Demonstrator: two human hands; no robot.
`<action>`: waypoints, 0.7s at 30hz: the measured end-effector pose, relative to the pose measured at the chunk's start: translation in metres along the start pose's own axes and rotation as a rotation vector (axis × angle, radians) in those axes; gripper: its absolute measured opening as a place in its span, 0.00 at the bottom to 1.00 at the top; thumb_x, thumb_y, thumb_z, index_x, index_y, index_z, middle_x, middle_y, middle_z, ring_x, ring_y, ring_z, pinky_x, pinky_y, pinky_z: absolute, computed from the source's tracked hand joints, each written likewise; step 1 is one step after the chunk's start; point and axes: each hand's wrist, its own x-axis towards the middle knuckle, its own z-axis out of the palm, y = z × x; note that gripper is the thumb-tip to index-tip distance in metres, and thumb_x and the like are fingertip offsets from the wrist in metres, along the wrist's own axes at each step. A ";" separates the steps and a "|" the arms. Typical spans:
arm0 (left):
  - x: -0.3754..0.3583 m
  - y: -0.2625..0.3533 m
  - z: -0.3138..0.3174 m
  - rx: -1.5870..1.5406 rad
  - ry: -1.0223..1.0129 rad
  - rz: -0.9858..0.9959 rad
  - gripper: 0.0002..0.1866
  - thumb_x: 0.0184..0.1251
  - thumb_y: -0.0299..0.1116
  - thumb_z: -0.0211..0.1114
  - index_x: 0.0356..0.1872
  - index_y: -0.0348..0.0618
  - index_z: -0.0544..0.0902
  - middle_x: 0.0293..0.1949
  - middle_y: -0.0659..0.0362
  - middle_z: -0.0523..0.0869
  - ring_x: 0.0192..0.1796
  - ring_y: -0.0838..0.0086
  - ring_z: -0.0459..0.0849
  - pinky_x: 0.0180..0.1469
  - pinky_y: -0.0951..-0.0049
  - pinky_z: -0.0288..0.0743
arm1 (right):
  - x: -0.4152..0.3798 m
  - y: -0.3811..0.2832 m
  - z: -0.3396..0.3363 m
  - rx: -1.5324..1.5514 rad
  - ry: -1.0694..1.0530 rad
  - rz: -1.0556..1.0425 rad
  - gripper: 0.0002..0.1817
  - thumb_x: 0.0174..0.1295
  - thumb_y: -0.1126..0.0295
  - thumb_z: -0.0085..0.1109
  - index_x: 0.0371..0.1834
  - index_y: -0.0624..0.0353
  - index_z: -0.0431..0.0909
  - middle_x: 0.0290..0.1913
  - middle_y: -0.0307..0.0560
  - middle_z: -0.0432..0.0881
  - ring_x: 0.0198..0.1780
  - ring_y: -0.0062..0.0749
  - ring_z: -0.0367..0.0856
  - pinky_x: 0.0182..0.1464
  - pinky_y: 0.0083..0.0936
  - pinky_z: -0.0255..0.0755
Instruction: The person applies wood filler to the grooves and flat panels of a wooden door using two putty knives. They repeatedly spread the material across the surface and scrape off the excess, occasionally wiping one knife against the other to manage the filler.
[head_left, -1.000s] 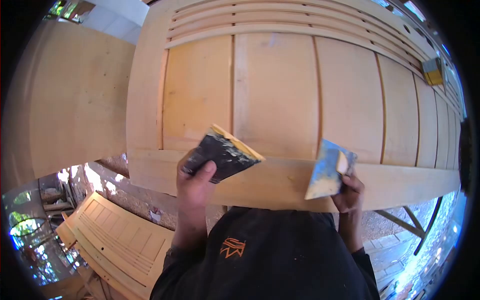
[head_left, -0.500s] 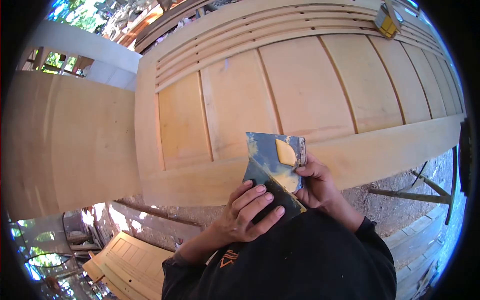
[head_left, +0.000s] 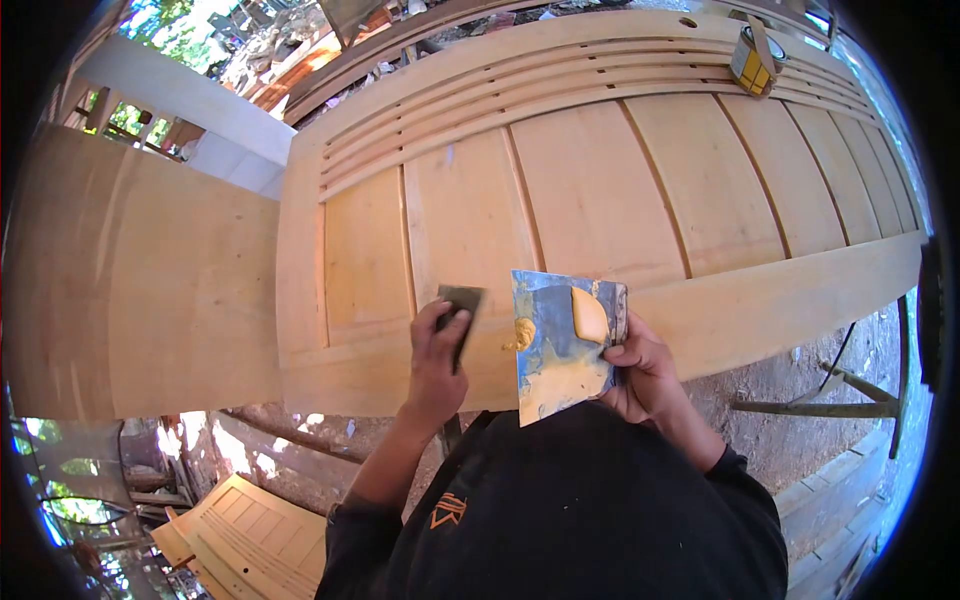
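My left hand point(head_left: 437, 365) is closed on a dark, flat putty spreader point(head_left: 463, 298), held above the lower rail of the panelled wooden door point(head_left: 590, 190). In my right hand point(head_left: 645, 365) is a blue-grey putty board point(head_left: 548, 310), gripped by its right edge with the thumb on top. A thick dab of yellowish putty point(head_left: 590, 316) lies on the board. A smaller lump point(head_left: 525, 334) sits at the board's left edge, and a thin smear covers its lower part. Spreader and board are apart.
A yellow-labelled can point(head_left: 754, 65) stands on the slats at the door's far right. Left of the door lies a plain wooden panel point(head_left: 190, 290). Another panelled door point(head_left: 265, 535) is low at the left. A stand leg point(head_left: 815, 408) shows below right.
My left hand has moved the spreader off the putty board, leftward and up over the door. A lump of putty now shows at the board's left edge. My right hand still holds the board.
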 end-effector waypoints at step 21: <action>-0.017 0.087 -0.013 0.054 -0.101 0.418 0.22 0.52 0.28 0.67 0.51 0.48 0.74 0.52 0.49 0.70 0.58 0.55 0.71 0.61 0.50 0.68 | 0.005 0.028 -0.051 0.040 0.054 -0.021 0.29 0.51 0.81 0.41 0.62 0.65 0.58 0.56 0.56 0.71 0.56 0.45 0.75 0.58 0.39 0.72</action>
